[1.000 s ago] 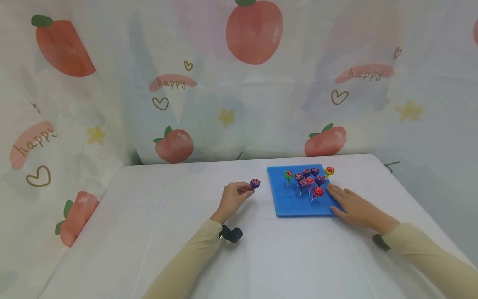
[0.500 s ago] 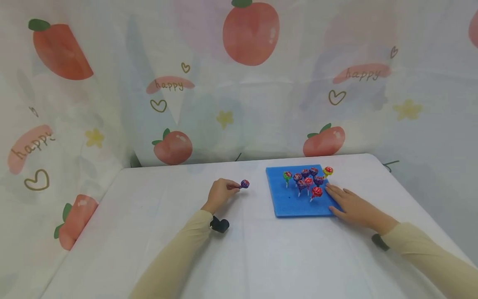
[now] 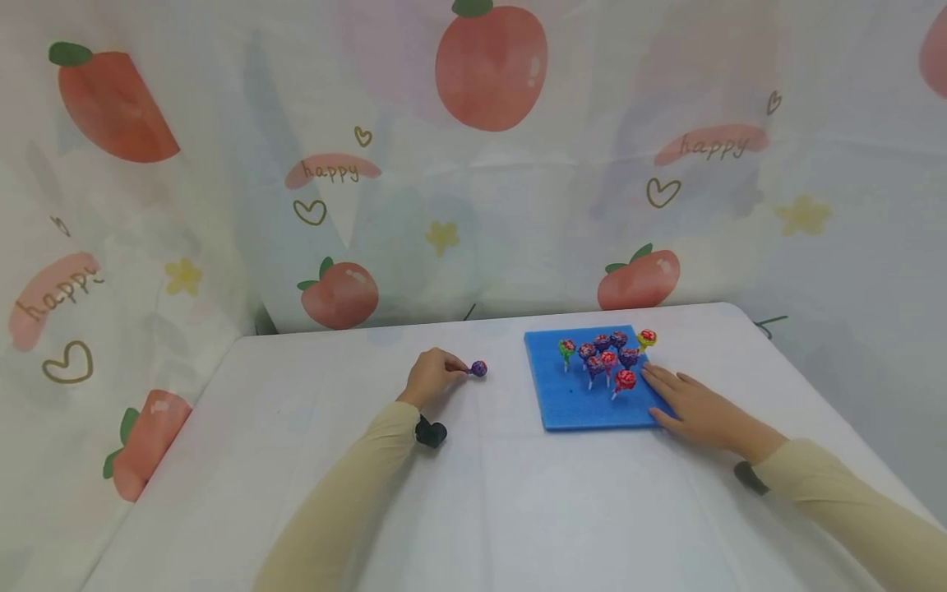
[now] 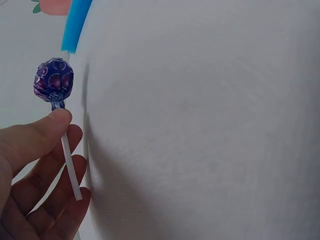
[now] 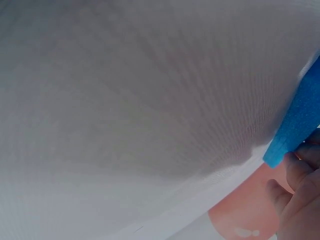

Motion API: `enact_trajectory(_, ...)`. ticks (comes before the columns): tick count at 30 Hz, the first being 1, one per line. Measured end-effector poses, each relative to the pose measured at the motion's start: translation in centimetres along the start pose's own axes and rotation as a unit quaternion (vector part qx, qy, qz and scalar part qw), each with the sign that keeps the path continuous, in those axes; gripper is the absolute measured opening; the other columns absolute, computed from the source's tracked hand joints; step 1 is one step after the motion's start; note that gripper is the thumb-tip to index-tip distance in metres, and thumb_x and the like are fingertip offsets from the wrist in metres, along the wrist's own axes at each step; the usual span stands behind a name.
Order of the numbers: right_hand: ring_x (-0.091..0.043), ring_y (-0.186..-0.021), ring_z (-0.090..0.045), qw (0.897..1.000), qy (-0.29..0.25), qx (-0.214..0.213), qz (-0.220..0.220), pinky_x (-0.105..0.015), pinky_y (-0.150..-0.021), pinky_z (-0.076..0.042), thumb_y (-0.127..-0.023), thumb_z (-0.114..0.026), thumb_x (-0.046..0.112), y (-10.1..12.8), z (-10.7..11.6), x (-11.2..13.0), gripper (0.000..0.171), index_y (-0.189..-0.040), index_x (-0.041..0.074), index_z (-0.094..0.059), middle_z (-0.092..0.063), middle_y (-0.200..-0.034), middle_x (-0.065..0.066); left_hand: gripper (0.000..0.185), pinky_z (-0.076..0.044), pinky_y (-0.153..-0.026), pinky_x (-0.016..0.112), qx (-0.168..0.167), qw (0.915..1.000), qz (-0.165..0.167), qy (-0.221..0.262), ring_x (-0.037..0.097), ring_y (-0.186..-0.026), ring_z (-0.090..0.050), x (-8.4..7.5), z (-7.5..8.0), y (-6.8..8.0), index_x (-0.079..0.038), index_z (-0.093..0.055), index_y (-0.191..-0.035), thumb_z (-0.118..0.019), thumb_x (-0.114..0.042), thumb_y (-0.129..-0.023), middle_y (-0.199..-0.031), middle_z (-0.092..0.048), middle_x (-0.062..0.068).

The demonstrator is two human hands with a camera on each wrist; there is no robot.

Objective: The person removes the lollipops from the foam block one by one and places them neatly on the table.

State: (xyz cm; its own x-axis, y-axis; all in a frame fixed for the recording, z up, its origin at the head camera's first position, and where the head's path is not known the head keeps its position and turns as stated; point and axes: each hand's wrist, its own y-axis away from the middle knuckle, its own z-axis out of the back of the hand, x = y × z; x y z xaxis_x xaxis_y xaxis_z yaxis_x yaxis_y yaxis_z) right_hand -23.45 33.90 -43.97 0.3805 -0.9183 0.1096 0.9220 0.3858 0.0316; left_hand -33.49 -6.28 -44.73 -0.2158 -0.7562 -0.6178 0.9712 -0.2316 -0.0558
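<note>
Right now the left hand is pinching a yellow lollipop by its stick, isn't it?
Not yellow. The lollipop that the left hand pinches by its stick has a purple wrapper, as the left wrist view shows.

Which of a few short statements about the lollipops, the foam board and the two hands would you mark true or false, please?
1. The left hand pinches a purple lollipop by its stick. True.
2. The right hand holds a lollipop. False: it lies flat on the blue foam board.
3. Several lollipops stand upright in the board. True.
4. The purple lollipop is stuck in the board. False: it is left of the board, apart from it.
</note>
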Motion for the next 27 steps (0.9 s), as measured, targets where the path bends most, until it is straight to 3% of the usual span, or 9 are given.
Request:
enact_trajectory(15, -0.045, -0.135, -0.028, 1.0, 0.008, -0.002, -0.003, -0.061, -0.109, -0.024, -0.091, -0.055, 0.038, -0.2, -0.5, -0.2, 0.072, -0.141, -0.007, -0.032, -0.031, -0.147, -0.028, 0.011, -0.047, -0.094, 0.037, -0.01, 0.9993, 0.024, -0.026, 0.023, -0.105, -0.064, 0.4, 0.3, -0.5, -0.011, -0.076, -0.092, -0.069, -0.014, -0.085, -0.098, -0.074, 0.005)
enact_trajectory(27, -0.045, -0.135, -0.029, 1.0, 0.008, -0.006, -0.001, -0.061, -0.109, -0.024, -0.091, -0.056, 0.037, 0.0, -0.3, -0.1, 0.071, -0.142, -0.007, -0.032, -0.031, -0.147, -0.027, 0.011, -0.047, -0.094, 0.038, -0.041, 0.9989, 0.019, 0.015, 0.024, -0.103, -0.064, 2.6, 1.2, -1.2, -0.008, -0.076, -0.092, -0.07, -0.011, -0.083, -0.099, -0.073, 0.008)
